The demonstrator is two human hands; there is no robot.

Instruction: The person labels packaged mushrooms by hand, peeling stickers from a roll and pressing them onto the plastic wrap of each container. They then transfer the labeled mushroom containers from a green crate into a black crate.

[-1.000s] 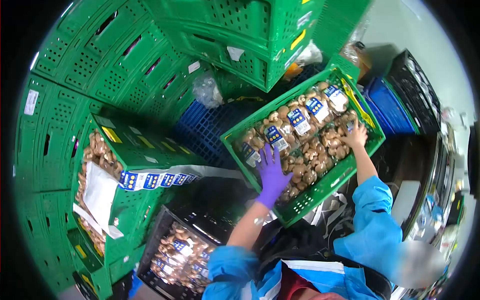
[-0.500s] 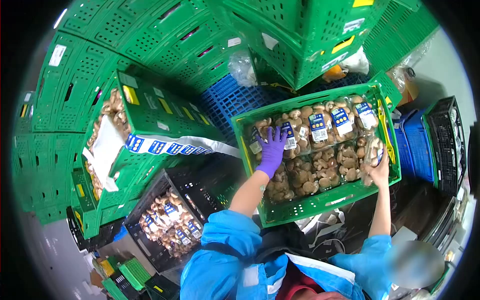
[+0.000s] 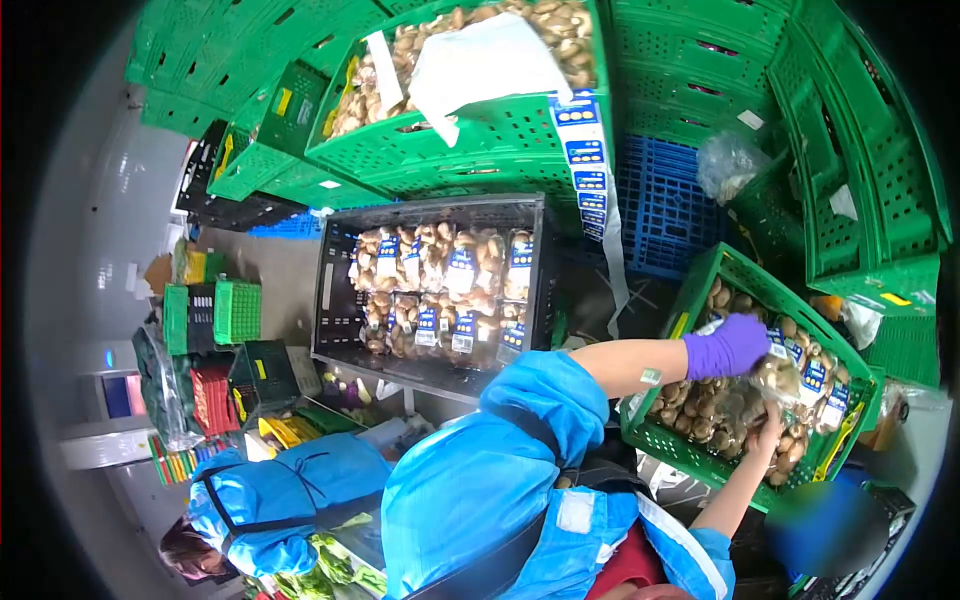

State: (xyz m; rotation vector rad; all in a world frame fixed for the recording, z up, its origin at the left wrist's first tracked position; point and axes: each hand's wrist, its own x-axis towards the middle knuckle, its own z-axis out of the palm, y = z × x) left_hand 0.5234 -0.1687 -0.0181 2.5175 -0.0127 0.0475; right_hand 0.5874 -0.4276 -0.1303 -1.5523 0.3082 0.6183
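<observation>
Right fingers: the bare right hand [image 3: 768,437] reaches up from below, its fingers closed on the lower edge of a wrapped mushroom pack [image 3: 778,378].
Left fingers: the left hand [image 3: 727,345], in a purple glove, has its fingers bent and close together against the top of the same pack. Whether they grip it or only steady it cannot be told.
Pack position: it sits between the two hands, tilted, just above the other labelled packs, over the middle of the green crate [image 3: 697,452] at the right edge of the view.
Change in hands: half a second ago the gloved hand lay flat and splayed on packs at the crate's left end. The bare hand was at the far right rim. They have now drawn together on one pack.
Meaning: going by the tilt, this pack is probably lifted out of its layer, not just pressed down.
Change in view: the head has swung left, bringing in a black crate [image 3: 333,290] of labelled packs.
Further out: a higher green crate of loose mushrooms [image 3: 470,140] with a sticker strip [image 3: 585,160]; a blue crate [image 3: 665,205] behind.
Nearby: a co-worker's blue sleeve [image 3: 270,495], lower left.
</observation>
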